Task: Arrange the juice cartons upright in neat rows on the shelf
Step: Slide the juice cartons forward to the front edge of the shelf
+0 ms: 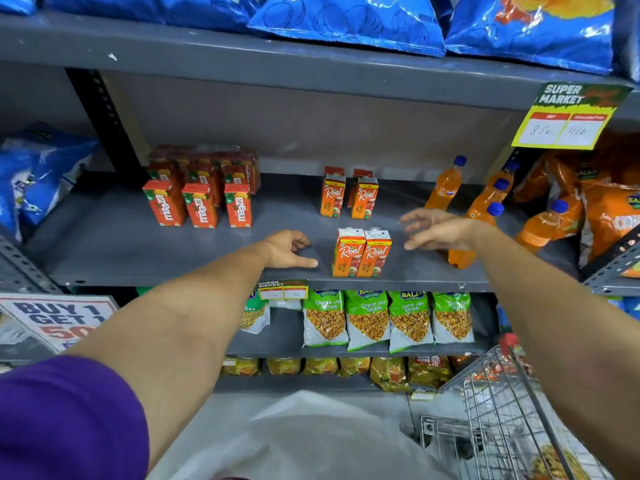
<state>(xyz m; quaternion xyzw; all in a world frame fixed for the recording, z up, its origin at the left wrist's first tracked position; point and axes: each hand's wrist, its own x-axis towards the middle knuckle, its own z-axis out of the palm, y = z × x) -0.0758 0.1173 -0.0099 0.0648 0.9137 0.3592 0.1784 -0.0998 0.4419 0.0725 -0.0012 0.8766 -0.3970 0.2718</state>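
Two orange Real juice cartons (361,252) stand upright side by side near the front edge of the grey shelf (138,251). Behind them stand more Real cartons (349,197) in two short rows. Red Maaza cartons (201,199) stand in three rows at the left. My left hand (289,249) rests on the shelf just left of the front pair, fingers loosely curled, holding nothing. My right hand (438,228) hovers to the right of the pair, fingers spread and blurred, holding nothing.
Orange soda bottles (485,206) crowd the shelf's right side, close behind my right hand. Blue snack bags (346,26) fill the shelf above, green snack packs (388,320) the one below. A wire shopping cart (512,410) stands at the lower right. A price tag (568,116) hangs at the upper right.
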